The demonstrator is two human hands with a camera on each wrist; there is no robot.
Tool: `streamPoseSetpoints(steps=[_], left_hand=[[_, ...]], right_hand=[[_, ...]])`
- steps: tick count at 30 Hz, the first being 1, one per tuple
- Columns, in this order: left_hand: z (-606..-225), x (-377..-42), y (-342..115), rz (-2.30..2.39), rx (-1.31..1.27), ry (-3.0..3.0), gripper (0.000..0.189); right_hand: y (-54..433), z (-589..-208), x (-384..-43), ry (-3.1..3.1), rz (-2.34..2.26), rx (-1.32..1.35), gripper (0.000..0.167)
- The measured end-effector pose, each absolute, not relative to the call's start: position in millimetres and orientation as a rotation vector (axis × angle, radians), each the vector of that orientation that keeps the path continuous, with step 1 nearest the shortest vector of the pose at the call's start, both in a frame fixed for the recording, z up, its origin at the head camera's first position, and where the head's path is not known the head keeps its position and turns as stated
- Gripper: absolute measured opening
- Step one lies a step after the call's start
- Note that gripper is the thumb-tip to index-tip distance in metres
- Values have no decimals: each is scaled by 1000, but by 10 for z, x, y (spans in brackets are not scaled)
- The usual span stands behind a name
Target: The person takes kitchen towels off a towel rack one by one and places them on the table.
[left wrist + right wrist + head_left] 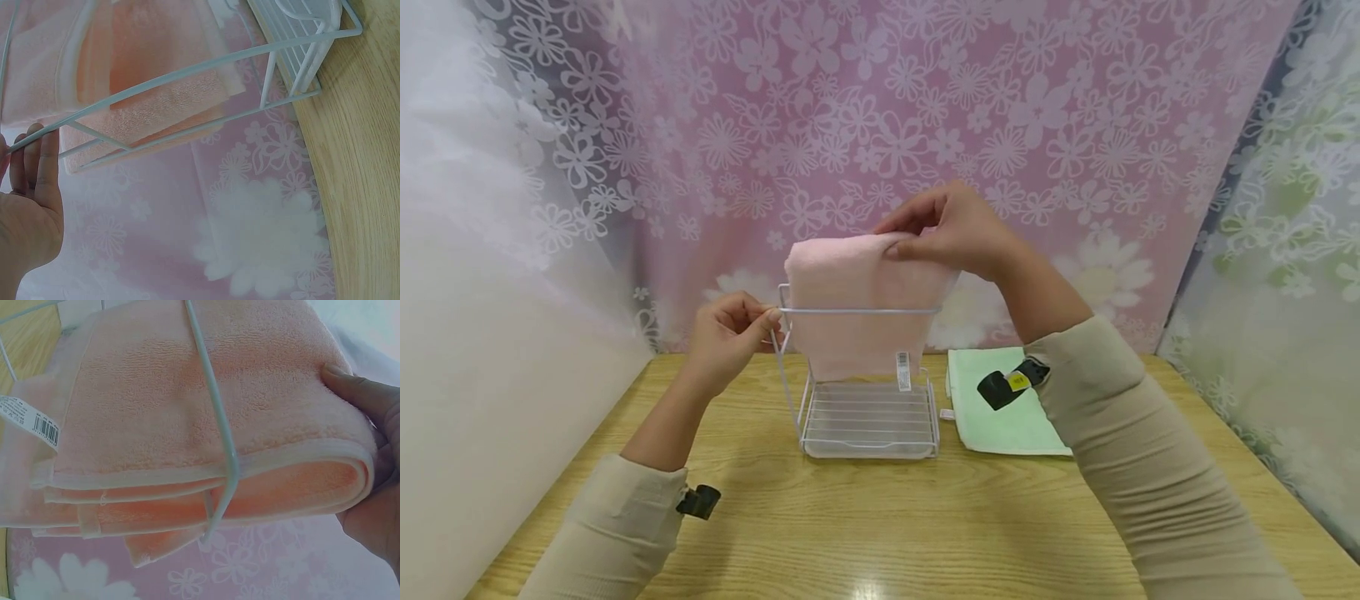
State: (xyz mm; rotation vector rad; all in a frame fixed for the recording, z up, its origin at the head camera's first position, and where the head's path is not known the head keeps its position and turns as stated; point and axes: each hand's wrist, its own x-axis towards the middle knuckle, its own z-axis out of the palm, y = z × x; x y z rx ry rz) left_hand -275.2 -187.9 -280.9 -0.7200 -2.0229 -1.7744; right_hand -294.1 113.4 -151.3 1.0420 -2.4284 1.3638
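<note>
A folded pink towel (850, 283) hangs down inside the upper frame of a white wire rack (865, 444), its lower edge above the rack's slatted base. My right hand (958, 233) pinches the towel's top fold between thumb and fingers. In the right wrist view the towel's stacked layers (206, 419) pass through the rack's top wire (215, 412), and a white barcode label (31, 422) sticks out at one side. My left hand (733, 337) grips the rack's upper left corner; in the left wrist view its fingers (47, 169) curl at the wire (156, 81).
A light green folded towel (1000, 417) lies on the wooden table (850, 517) to the right of the rack, partly behind my right sleeve. Pink floral curtain (850, 108) hangs behind the table, with pale sheeting at both sides.
</note>
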Motion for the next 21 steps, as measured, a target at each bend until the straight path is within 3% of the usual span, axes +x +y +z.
streamPoseSetpoints(steps=[21], left_hand=[[-2806,-2742,-1882,-1764,-734,-2020,17]], right_hand=[[1275,-1470,-2872,-2397,1283,1060,18]])
